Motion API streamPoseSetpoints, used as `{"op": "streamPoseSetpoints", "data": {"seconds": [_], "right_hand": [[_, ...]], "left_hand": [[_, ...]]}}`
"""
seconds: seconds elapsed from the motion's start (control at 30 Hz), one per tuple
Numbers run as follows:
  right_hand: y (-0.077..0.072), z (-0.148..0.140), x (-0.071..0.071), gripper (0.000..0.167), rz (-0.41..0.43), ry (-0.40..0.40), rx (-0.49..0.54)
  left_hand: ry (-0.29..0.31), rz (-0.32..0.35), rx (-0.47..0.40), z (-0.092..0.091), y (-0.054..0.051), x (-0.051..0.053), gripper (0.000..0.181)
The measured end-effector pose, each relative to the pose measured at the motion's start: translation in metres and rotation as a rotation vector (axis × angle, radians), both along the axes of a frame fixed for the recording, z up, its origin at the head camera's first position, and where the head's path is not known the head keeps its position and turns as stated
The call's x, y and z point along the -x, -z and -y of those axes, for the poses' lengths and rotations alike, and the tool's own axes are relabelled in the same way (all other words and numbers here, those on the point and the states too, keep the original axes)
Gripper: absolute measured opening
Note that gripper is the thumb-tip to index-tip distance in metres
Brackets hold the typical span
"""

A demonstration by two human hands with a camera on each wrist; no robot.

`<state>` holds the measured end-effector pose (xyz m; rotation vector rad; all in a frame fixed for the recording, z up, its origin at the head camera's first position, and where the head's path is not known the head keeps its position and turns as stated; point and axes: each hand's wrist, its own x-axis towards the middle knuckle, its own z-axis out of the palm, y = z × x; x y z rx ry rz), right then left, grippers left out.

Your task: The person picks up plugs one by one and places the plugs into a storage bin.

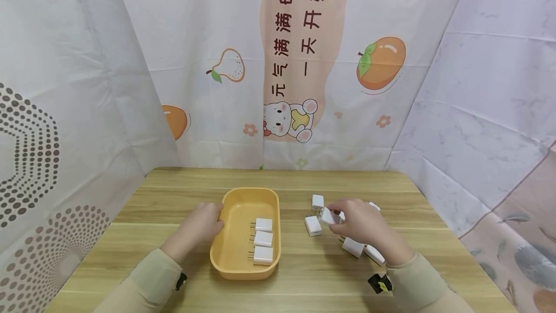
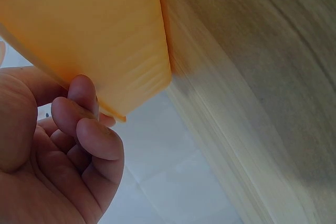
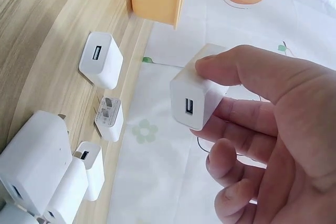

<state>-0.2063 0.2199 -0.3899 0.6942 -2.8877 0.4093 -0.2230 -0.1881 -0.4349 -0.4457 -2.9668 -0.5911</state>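
My left hand (image 1: 201, 226) holds the left rim of a yellow-orange plastic tray (image 1: 230, 269); in the left wrist view its thumb and fingers (image 2: 100, 137) pinch the tray's edge. Three white USB chargers (image 1: 263, 239) lie in a column at the tray's right side, prongs pointing left. My right hand (image 1: 360, 219) pinches another white USB charger (image 3: 191, 95) between thumb and fingers, its USB port showing in the right wrist view. Below that hand, several more white chargers (image 1: 312, 226) lie loose on the table.
The wood-grain table (image 1: 299, 284) carries the tray left of centre and the loose chargers on the right. Behind it hangs a white curtain (image 1: 208, 153) printed with fruit and writing. Further cloth (image 1: 460, 124) hangs along both sides.
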Motion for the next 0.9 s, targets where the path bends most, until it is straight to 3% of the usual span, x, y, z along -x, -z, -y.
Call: {"op": "streamPoseSetpoints", "data": {"seconds": [0.53,0.9], "right_hand": [[-0.001,0.000,0.003,0.020,0.013,0.018,-0.005],[-0.007,0.009,0.016,0.019,-0.013,-0.004,0.004]], "left_hand": [[-0.010,0.018,-0.005,-0.001,-0.001,-0.001,0.043],[-0.013,0.019,-0.002,-0.001,-0.001,-0.001,0.042]]}}
